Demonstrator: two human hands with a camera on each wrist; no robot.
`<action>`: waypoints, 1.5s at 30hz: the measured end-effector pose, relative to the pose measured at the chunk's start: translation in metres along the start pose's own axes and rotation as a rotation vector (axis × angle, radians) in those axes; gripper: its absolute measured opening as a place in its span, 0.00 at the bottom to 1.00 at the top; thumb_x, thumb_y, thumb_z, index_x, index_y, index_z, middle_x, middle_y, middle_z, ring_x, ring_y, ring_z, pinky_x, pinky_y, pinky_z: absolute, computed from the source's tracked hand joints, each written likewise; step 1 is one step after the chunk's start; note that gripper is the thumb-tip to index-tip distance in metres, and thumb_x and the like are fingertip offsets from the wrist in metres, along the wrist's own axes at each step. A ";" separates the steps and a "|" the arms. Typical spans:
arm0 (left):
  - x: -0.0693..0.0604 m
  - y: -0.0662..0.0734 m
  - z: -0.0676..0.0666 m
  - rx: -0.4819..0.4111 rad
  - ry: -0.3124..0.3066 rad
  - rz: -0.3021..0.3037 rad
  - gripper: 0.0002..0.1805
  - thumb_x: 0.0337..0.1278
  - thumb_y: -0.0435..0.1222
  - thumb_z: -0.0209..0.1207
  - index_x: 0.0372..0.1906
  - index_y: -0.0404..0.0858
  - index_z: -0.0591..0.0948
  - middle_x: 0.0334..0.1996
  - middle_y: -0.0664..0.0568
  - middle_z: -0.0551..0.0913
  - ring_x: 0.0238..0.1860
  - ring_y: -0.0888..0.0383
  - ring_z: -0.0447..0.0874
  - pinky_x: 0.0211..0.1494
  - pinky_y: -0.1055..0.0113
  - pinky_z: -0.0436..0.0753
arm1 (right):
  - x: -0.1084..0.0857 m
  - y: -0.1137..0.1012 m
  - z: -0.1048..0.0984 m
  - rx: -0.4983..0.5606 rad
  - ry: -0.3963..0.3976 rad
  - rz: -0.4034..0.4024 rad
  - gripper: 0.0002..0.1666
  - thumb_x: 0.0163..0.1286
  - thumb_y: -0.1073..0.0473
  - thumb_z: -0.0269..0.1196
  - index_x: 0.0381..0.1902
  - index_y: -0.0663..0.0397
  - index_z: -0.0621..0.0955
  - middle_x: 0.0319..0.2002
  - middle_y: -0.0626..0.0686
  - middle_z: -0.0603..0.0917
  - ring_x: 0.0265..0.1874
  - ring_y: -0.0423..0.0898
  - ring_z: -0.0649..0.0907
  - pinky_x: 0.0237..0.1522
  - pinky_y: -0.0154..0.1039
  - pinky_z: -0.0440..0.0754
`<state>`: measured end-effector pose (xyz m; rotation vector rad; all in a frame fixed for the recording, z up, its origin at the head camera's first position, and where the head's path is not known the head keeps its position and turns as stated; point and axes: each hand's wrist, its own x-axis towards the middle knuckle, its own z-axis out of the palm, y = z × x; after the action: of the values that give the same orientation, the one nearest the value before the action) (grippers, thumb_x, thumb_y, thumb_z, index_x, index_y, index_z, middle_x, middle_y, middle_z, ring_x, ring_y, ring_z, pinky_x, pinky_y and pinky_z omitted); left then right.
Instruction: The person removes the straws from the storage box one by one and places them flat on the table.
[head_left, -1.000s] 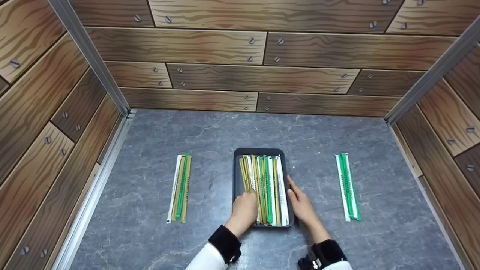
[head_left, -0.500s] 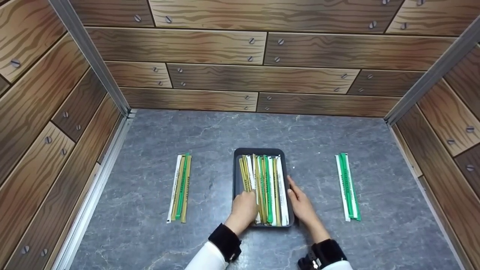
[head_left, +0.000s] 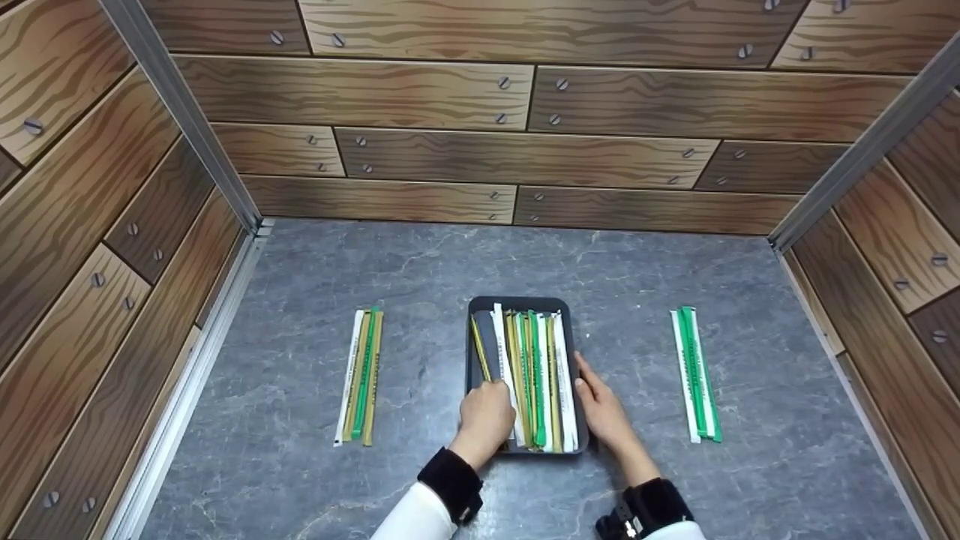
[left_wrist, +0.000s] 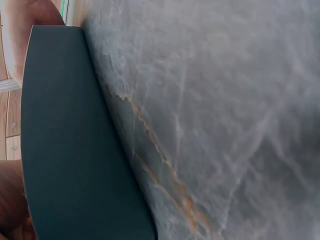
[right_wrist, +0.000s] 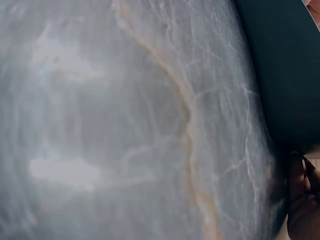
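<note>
A dark tray (head_left: 566, 315) holds a row of slim wrapped sticks in white, gold and green (head_left: 534, 360). My left hand (head_left: 486, 420) is over the tray's near left part, its curled fingers gripping thin gold sticks (head_left: 480, 349) that slant up and left from it; how many is unclear. Against the tray's right side rests my right hand (head_left: 609, 420), fingers extended. In the left wrist view the tray wall (left_wrist: 75, 140) hides most of the fingers. The right wrist view shows the tray wall (right_wrist: 285, 65) with fingertips (right_wrist: 300, 195) beside it.
On the grey marbled surface, a group of white, gold and green sticks (head_left: 361, 375) lies left of the tray. A white and green group (head_left: 696, 375) lies to the right. Wood-patterned walls (head_left: 420, 154) with metal corner posts enclose the back and sides.
The gold sticks at the tray's left have shifted left and now slant away from the white one, exposing the tray floor between. My left hand moved slightly left; my right hand stayed put.
</note>
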<state>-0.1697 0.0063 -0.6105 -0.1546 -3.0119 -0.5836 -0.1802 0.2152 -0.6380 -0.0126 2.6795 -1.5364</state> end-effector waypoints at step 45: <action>-0.021 -0.091 -0.078 -0.237 0.139 -0.175 0.02 0.52 0.30 0.62 0.28 0.34 0.82 0.19 0.47 0.81 0.16 0.52 0.76 0.16 0.61 0.75 | 0.001 0.000 0.000 0.003 0.002 -0.003 0.29 0.79 0.58 0.49 0.76 0.45 0.62 0.71 0.64 0.63 0.68 0.65 0.63 0.68 0.61 0.58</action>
<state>-0.1549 -0.1089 -0.5733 0.1336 -2.8308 -0.9263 -0.1810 0.2156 -0.6382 -0.0158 2.6801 -1.5420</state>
